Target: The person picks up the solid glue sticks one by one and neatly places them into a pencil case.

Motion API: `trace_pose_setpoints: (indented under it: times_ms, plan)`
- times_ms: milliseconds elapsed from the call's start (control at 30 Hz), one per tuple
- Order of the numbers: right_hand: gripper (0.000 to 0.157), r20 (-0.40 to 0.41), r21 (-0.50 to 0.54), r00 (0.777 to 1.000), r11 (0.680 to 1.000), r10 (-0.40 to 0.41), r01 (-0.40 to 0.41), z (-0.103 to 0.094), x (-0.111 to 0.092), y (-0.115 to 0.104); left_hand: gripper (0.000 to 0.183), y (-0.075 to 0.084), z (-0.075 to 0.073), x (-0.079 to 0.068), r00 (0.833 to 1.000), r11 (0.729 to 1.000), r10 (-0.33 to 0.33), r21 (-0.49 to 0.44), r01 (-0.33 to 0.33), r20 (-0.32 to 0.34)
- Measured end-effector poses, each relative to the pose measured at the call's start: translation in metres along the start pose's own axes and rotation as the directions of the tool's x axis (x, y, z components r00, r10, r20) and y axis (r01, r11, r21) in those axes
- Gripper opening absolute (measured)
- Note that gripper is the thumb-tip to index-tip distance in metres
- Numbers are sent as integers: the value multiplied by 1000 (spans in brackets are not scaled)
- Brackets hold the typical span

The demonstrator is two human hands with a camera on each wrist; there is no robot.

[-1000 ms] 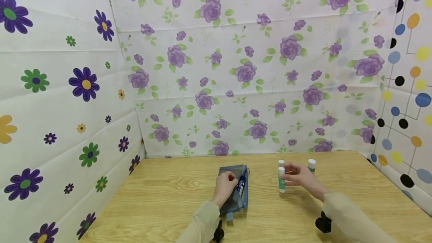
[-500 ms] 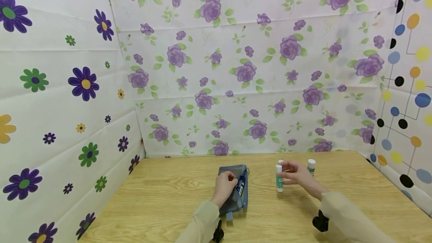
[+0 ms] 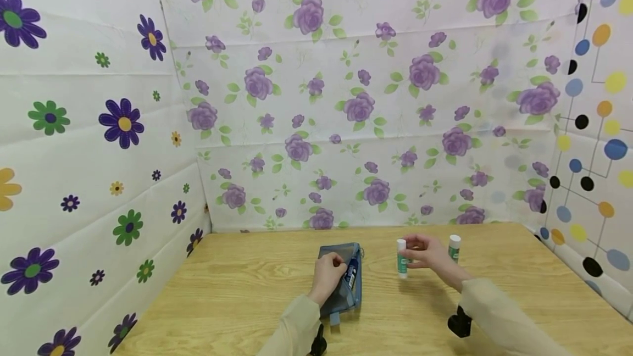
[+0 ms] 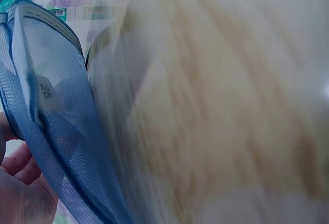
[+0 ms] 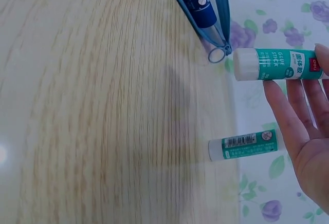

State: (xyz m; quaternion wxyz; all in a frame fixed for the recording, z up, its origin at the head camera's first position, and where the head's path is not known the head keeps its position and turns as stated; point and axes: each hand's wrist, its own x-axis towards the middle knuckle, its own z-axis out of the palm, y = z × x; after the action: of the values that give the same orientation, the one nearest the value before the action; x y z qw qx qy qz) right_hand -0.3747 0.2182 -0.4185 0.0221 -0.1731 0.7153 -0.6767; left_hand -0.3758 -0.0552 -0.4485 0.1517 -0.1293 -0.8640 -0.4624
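My left hand (image 3: 328,275) grips the near left side of a blue mesh zipper pouch (image 4: 72,116), whose mouth gapes. Inside the pouch lies a dark blue tube with a barcode label (image 5: 195,0). My right hand (image 3: 429,255) holds a green-and-white glue stick (image 5: 280,64) between thumb and fingers, its white cap pointing toward the pouch in the right wrist view. In the head view this glue stick is upright, a short way right of the pouch. Behind the right hand stands another glue stick (image 3: 454,249) with a white cap.
The wood-grain table (image 3: 237,295) carries everything. Flowered cloth (image 3: 296,98) hangs behind it, with patterned sheets along both sides. A metal ring (image 5: 216,55) hangs from the pouch's zipper end. Black wrist cameras (image 3: 460,323) sit under both sleeves.
My right hand has moved left toward the pouch with the glue stick. A second white cap behind it, visible earlier, is now hidden. My left hand stays on the pouch.
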Motion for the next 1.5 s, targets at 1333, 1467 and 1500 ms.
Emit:
trace_pose_setpoints:
  times_ms: [1333,1467,1500]
  plan:
    - [44,-171,50,977,992,124,-117,38,19,8,4,2,-2,1,999,999,-33,-6,33,14]
    - [43,-179,44,973,990,142,-136,44,20,6,4,2,-3,0,999,999,-34,-7,34,13]
    - [43,-183,41,972,989,146,-141,45,21,6,4,2,-3,0,999,999,-33,-7,33,12]
